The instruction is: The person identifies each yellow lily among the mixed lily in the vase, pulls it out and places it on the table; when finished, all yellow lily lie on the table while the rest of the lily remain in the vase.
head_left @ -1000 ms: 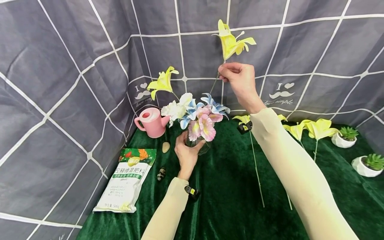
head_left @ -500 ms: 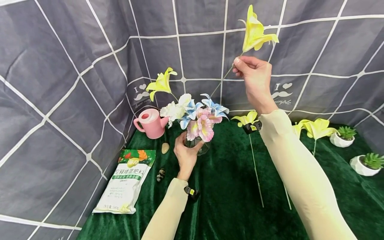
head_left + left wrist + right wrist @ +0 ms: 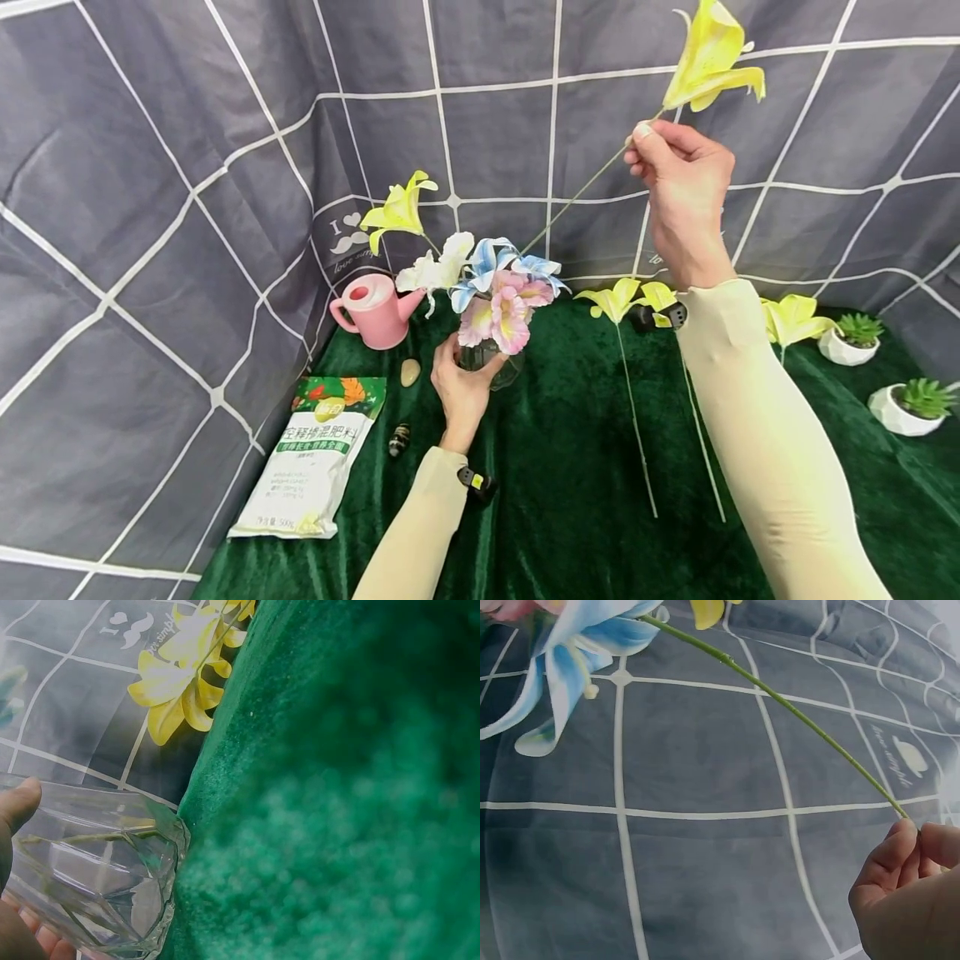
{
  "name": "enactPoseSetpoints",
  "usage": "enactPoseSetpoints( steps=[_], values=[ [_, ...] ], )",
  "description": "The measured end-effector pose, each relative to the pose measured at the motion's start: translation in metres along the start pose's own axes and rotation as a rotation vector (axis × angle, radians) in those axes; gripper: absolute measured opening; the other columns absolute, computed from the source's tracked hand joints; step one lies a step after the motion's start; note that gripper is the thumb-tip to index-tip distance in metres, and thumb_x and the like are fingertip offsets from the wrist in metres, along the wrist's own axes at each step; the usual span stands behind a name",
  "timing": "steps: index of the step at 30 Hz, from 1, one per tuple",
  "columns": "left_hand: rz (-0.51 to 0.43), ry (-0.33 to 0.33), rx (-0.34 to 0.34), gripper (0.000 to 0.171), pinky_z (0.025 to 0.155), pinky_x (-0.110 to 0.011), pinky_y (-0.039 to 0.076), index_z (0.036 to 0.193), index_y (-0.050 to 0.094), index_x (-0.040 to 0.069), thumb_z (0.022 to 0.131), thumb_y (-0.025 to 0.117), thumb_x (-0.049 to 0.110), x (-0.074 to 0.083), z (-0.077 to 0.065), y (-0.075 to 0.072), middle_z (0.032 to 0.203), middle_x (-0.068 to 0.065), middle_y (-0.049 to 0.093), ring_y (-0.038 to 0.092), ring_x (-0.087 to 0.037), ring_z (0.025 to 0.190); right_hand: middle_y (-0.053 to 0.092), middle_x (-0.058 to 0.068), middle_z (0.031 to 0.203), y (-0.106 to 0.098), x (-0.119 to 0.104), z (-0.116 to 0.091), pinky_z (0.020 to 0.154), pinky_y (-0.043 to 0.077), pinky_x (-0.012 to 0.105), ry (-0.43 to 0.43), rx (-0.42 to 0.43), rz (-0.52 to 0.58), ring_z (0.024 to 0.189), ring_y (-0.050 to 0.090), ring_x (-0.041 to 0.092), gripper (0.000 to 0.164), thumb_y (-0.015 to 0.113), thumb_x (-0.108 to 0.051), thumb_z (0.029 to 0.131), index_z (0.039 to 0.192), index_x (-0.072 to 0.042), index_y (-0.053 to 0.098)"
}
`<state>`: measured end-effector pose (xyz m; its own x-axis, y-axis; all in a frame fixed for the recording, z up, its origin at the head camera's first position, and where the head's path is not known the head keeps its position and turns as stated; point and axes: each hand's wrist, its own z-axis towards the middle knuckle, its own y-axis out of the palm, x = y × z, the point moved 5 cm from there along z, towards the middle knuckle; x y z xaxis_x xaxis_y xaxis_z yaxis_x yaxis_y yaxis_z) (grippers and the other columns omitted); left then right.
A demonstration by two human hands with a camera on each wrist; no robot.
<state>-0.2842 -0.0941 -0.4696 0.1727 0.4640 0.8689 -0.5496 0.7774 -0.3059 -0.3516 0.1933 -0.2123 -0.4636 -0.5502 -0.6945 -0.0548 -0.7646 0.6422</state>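
Note:
My right hand point(image 3: 686, 192) pinches the stem of a yellow lily point(image 3: 708, 62) just under its bloom, high at the right. The green stem point(image 3: 802, 720) slants down from the fingers to the blue flowers point(image 3: 570, 664) of the bunch. My left hand point(image 3: 463, 387) grips a clear glass vase point(image 3: 97, 870) that stands on the green cloth. Cut stems show through the glass in the left wrist view. Pink flowers point(image 3: 506, 312), white flowers point(image 3: 438, 265) and another yellow lily point(image 3: 397, 212) stand in the vase. Blooms and the hand hide the vase's mouth in the head view.
Several yellow lilies point(image 3: 615, 300) lie on the green cloth point(image 3: 570, 467) at the right, partly behind the right sleeve. Two potted succulents point(image 3: 847, 340) stand further right. At the left are a pink watering can point(image 3: 375, 312), a fertiliser bag point(image 3: 307, 458), a pale stone point(image 3: 409, 372) and a striped shell point(image 3: 399, 439).
My right hand has moved up and to the right with the lily, and its stem now leans further over to the right. My left hand has stayed on the vase.

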Motion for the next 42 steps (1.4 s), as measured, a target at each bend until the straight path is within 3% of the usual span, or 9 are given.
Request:
enactPoseSetpoints(
  steps=[6,14,23,31,42],
  values=[
    [-0.006,-0.001,-0.002,0.073,0.099,-0.047,0.053,0.126,0.066,0.013,0.065,0.094,0.042,0.000,0.001,0.000,0.115,-0.010,0.065,0.064,-0.029,0.110,0.072,0.013,0.070,-0.003,-0.008,-0.002,0.056,0.052,0.023,-0.026,0.020,0.006,0.058,0.066,0.020,0.018,0.085,0.006,0.073,0.085,0.009,0.072],
    [-0.012,-0.018,-0.016,0.074,0.099,-0.049,0.052,0.127,0.064,0.015,0.065,0.093,0.044,-0.003,0.001,0.000,0.119,-0.008,0.065,0.063,-0.031,0.112,0.073,0.012,0.070,-0.016,0.003,-0.003,0.055,0.053,0.023,-0.024,0.046,-0.009,0.056,0.066,0.019,0.014,0.083,0.006,0.075,0.084,0.008,0.073],
    [-0.020,-0.022,-0.025,0.073,0.100,-0.047,0.051,0.127,0.065,0.016,0.066,0.093,0.045,-0.003,0.000,0.001,0.119,-0.008,0.064,0.062,-0.030,0.113,0.073,0.015,0.072,-0.037,0.000,-0.005,0.055,0.054,0.022,-0.027,0.059,0.079,0.057,0.066,0.020,0.009,0.075,0.012,0.080,0.088,0.012,0.071],
    [-0.012,-0.020,-0.030,0.075,0.099,-0.045,0.052,0.128,0.063,0.016,0.066,0.094,0.044,-0.002,-0.001,0.003,0.121,-0.006,0.065,0.062,-0.026,0.113,0.072,0.019,0.075,-0.058,-0.014,-0.005,0.056,0.055,0.025,-0.024,0.085,0.159,0.058,0.066,0.023,0.020,0.078,0.012,0.077,0.095,0.016,0.069],
    [-0.002,-0.001,-0.021,0.075,0.096,-0.047,0.053,0.129,0.064,0.013,0.066,0.094,0.040,0.000,-0.001,0.002,0.119,-0.010,0.065,0.063,-0.029,0.110,0.069,0.022,0.071,-0.088,-0.048,-0.004,0.051,0.055,0.029,-0.025,0.179,0.269,0.056,0.065,0.027,0.011,0.073,0.017,0.080,0.089,0.016,0.066]
  ],
)
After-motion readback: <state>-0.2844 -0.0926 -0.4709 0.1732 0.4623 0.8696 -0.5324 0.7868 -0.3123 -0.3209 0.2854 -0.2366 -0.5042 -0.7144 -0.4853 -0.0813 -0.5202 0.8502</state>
